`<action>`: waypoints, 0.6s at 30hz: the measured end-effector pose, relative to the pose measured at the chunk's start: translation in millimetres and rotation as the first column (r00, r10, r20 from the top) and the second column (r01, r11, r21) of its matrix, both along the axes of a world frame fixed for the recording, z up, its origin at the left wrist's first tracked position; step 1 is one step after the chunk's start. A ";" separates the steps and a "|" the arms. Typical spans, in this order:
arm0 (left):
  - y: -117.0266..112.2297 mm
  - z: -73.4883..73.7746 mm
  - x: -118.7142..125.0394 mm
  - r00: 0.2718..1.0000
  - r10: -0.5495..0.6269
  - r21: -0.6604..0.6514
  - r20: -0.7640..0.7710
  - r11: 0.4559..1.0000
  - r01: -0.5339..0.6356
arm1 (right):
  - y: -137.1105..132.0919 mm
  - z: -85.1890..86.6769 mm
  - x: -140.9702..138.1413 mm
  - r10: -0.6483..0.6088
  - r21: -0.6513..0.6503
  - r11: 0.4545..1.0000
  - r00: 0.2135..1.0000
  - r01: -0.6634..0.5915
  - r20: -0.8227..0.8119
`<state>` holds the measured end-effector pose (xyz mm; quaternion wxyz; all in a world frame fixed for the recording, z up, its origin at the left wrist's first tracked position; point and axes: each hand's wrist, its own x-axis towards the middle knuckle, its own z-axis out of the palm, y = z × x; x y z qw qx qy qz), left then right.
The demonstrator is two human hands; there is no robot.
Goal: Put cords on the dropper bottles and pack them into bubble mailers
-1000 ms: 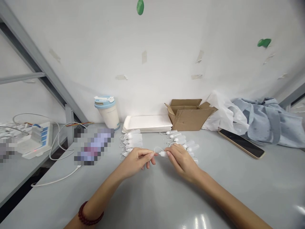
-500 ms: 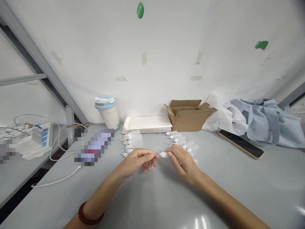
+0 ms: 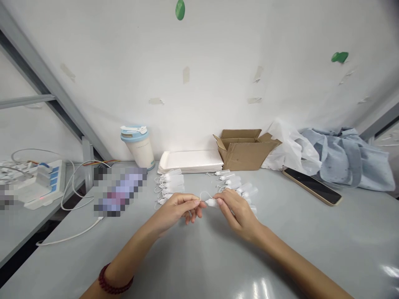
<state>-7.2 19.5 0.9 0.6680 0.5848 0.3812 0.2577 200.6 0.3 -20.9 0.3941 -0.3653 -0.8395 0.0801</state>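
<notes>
Over the grey table (image 3: 199, 257), my left hand (image 3: 176, 209) pinches the thin white loop of a small white capped vial (image 3: 212, 202). My right hand (image 3: 237, 211) grips the body of that same vial with thumb and fingers. Both hands meet at the table's middle. Behind my left hand lies a neat group of similar white vials (image 3: 170, 182). More loose vials (image 3: 240, 185) lie in a row just behind my right hand.
A stack of white trays (image 3: 190, 161), an open cardboard box (image 3: 245, 149) and a lidded cup (image 3: 139, 145) stand along the wall. A phone (image 3: 311, 187), a plastic bag and blue cloth (image 3: 349, 158) lie at the right. A power strip (image 3: 37, 185) and cables sit at the left.
The hands stay pinched on the vial and its loop; the view has shifted slightly, little else has changed.
</notes>
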 end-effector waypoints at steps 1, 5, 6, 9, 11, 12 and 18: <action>-0.1 -0.1 -0.1 1.000 0.000 -0.002 0.000 1.000 0.000 | -0.1 0.2 0.0 0.000 -0.002 1.000 1.000 0.000 0.004; -0.8 1.0 0.3 1.000 0.001 -0.005 -0.004 1.000 -0.001 | 0.0 0.3 -0.2 -0.003 0.002 1.000 1.000 0.003 0.017; -0.9 1.4 0.4 1.000 0.001 -0.005 -0.003 1.000 -0.001 | 0.1 0.2 -0.3 -0.001 0.006 1.000 1.000 0.001 0.015; -0.7 2.1 0.5 1.000 0.006 -0.007 0.006 1.000 -0.006 | 0.3 -0.3 -0.7 0.001 0.016 1.000 1.000 -0.001 -0.006; -0.6 2.1 0.2 1.000 0.013 -0.008 0.011 1.000 -0.013 | 0.2 -0.5 -0.7 0.001 0.021 1.000 1.000 -0.001 -0.020; -0.7 1.9 -0.1 1.000 0.015 -0.009 0.012 1.000 -0.015 | 0.1 -0.6 -0.7 0.000 0.022 1.000 1.000 0.000 -0.023; -2.7 2.4 -0.1 1.000 0.002 -0.007 0.013 1.000 -0.002 | -0.9 -0.5 -0.9 0.000 0.006 1.000 1.000 0.000 -0.017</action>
